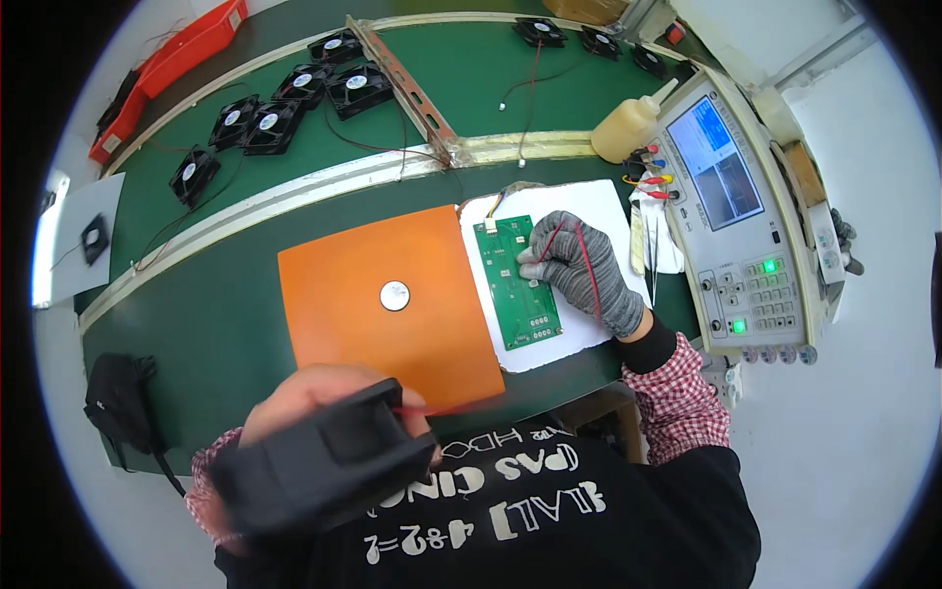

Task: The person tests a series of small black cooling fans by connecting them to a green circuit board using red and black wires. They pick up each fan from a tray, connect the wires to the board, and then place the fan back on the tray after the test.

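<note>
Grey knit right glove (592, 275), black cuff (652, 348), red-and-white checked sleeves (684, 404), black top (653, 525) with white lettering (477, 479)

We see large white letters (535, 461) and digits (412, 543), upside down, on the black sweatshirt (638, 510); the bench tester's (734, 253) print is illegible

Rough knit glove (599, 280), fan (319, 461) (matt plastic)
</note>
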`<state>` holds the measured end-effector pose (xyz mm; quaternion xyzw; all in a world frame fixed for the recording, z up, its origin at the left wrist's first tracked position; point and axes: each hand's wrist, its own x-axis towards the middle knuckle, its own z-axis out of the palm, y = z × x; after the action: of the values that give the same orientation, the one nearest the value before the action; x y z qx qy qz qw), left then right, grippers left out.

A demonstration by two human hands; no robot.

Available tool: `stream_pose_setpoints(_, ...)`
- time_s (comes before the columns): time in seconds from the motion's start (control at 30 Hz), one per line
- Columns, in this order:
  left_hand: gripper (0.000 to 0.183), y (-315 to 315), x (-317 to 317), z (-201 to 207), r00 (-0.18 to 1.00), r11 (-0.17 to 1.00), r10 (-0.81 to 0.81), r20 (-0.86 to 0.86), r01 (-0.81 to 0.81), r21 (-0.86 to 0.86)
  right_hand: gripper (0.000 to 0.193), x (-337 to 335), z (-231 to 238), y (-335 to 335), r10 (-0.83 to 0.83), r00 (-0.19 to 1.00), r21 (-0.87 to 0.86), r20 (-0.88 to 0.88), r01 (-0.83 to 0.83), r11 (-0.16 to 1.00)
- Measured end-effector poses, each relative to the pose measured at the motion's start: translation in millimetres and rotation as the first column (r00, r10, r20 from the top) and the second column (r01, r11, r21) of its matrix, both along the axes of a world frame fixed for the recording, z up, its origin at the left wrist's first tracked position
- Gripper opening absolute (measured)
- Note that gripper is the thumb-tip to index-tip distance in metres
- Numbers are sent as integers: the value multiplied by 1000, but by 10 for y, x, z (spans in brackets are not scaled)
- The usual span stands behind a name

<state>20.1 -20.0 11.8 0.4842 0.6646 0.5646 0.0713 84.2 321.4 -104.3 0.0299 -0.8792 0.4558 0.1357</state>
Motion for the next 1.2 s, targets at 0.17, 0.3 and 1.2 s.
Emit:
stream_pose_setpoints(0.17,80,33,-56,62,538,928,285,-793,-361,88,17,17,57,-12,-16,1000,51,5,16,999)
stream_pose_setpoints(0.3,81,683,-494,140,630,976,202,-750,-196,98,17,5,190,-109,0,990,311,-138,44,949)
stream_pose_setpoints(1.2,35,516,-719,142,684,660,-603,-411,138,-738,23,67,407,-207,261,944,585,-200,-98,805)
